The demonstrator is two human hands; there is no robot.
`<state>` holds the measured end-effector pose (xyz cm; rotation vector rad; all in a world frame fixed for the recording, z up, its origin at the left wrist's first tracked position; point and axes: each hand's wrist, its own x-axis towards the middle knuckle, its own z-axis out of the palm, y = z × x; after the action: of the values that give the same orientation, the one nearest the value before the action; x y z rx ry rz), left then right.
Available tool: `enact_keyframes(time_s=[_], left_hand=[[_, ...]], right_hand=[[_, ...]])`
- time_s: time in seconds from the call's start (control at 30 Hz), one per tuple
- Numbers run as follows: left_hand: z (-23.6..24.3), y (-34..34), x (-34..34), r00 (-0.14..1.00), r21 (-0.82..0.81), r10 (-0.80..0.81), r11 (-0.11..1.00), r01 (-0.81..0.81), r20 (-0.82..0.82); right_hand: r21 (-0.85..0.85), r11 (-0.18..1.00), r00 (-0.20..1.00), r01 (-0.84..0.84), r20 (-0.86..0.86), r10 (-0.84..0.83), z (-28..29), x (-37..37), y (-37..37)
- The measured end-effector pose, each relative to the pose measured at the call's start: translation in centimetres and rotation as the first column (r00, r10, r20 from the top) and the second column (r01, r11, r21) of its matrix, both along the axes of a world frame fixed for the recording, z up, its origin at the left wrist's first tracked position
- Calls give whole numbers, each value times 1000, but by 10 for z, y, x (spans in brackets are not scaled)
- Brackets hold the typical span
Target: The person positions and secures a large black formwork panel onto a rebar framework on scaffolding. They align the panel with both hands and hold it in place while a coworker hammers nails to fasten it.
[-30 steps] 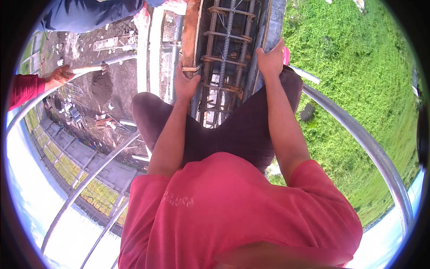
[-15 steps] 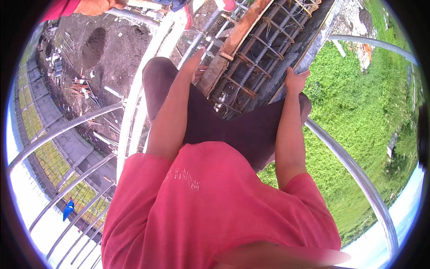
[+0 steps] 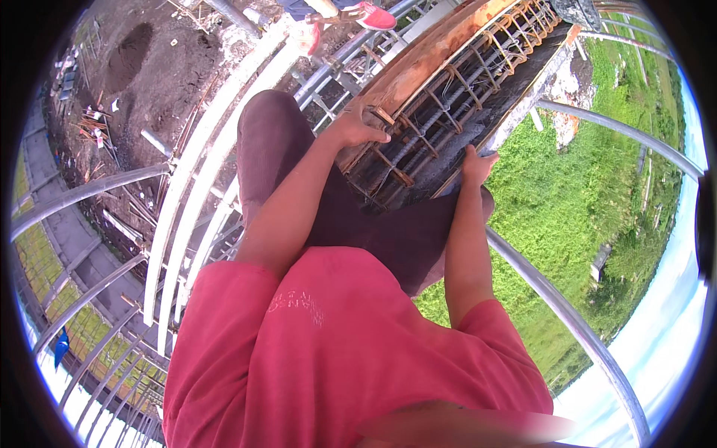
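Shirt and trousers: the person's red shirt [image 3: 358, 321] is nearest, with dark trousers [image 3: 373, 228] beyond it, the knees apart around the formwork's near end.
Right hand: the hand [image 3: 476, 166] touches the top edge of the right formwork panel [image 3: 511, 119], thumb toward the inside; cannot tell how tightly the fingers close.
Left hand: the hand [image 3: 349, 128] lies on the near end of the left formwork board [image 3: 426, 60], thumb spread from the fingers and pointing right.
Rebar cage: the tied steel cage [image 3: 450, 99] lies between board and panel, running from between the knees to the far right.
Left side: pale curved beams [image 3: 213, 153] pass beside the left knee; brown soil [image 3: 127, 67] spreads below.
Right side: a metal rail [image 3: 567, 325] bends over green grass [image 3: 545, 201].
Far end: a co-worker's red shoe [image 3: 376, 16] is left of the board.
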<state>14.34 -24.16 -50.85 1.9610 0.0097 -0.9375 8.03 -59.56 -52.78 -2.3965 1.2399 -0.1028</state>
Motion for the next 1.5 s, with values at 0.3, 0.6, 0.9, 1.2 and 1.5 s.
enact_keyframes(time_s=[0.3,0.6,0.9,1.2,1.5], left_hand=[[23,-51,-30,953,426,117,874,-233,280],[10,-40,-27,934,240,76,956,-168,350],[6,-47,-31,927,385,3,909,-158,374],[-3,-59,-35,868,498,-62,838,-222,492],[18,-71,-35,813,422,25,845,-328,581]], right_hand=[[42,999,1000,21,-12,-21,11,2,7],[138,986,994,90,-80,-80,29,4,12],[249,963,994,108,-53,-98,36,3,9],[246,960,990,134,-80,-118,40,2,10],[251,960,991,122,-88,-103,31,4,6]])
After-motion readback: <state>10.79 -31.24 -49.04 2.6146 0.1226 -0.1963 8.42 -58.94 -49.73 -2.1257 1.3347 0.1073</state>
